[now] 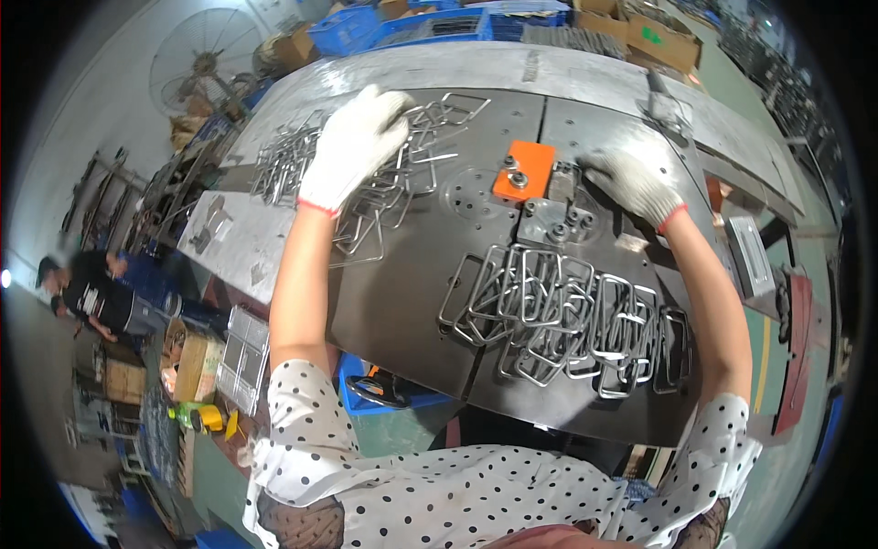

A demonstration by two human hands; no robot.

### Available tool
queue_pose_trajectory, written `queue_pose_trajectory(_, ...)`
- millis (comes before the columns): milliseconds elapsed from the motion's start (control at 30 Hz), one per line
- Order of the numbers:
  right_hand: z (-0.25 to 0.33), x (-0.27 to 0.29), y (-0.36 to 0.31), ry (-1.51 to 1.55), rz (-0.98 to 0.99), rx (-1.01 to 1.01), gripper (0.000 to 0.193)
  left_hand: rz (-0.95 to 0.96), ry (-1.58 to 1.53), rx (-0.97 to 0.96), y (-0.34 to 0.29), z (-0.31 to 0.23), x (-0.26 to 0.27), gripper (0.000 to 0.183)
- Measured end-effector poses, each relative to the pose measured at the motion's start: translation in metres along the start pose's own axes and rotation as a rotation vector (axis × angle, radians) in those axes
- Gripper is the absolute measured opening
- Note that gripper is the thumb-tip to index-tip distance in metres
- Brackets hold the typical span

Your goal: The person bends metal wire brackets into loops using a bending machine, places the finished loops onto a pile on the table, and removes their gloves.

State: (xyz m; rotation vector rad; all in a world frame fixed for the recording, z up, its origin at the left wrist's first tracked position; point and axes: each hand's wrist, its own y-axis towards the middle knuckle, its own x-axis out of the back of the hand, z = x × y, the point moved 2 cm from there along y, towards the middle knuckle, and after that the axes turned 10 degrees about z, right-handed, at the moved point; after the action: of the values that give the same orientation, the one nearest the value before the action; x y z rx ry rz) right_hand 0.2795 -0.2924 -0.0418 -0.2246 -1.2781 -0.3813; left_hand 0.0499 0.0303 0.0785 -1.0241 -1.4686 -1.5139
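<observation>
Polka-dot shirt [494,489] nearest; wire frames [549,306] heap on the bench [402,293], likely for easy reach. Left hand [358,145] curls over bent wires [285,165], right hand [634,178] beside the bolted fixture [547,218]; I can't tell either's grip.

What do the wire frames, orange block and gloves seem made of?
Wire frames: bare metal, likely steel, from the bright shine. Orange block: painted metal or plastic; the smooth, even colour leaves it open. Gloves: probably knitted fabric, soft and matte white.
</observation>
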Motion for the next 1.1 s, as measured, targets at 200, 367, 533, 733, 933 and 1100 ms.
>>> queue_pose_trajectory(200,0.014,-0.007,0.066,-0.059,0.044,-0.228,0.066,0.075,-0.278,-0.064,-0.021,-0.032,-0.034,0.025)
queue_pose_trajectory(367,0.018,-0.010,0.084,-0.072,0.114,-0.341,0.070,0.095,-0.322,-0.136,-0.027,-0.037,-0.045,0.025)
queue_pose_trajectory(533,0.041,0.005,0.067,0.095,-0.065,-0.235,0.063,0.072,-0.389,-0.101,-0.032,-0.030,-0.054,0.023)
queue_pose_trajectory(733,0.045,0.078,-0.042,0.088,0.115,-0.240,0.070,0.113,-0.438,-0.064,-0.032,-0.037,-0.053,0.026)
queue_pose_trajectory(933,0.048,0.030,-0.162,0.213,0.484,-0.260,0.075,0.231,-0.657,0.067,-0.028,-0.059,-0.041,0.029)
queue_pose_trajectory(1100,0.076,0.023,-0.170,-0.166,0.149,-0.285,0.046,0.335,-0.846,0.110,-0.020,-0.083,-0.028,0.028)
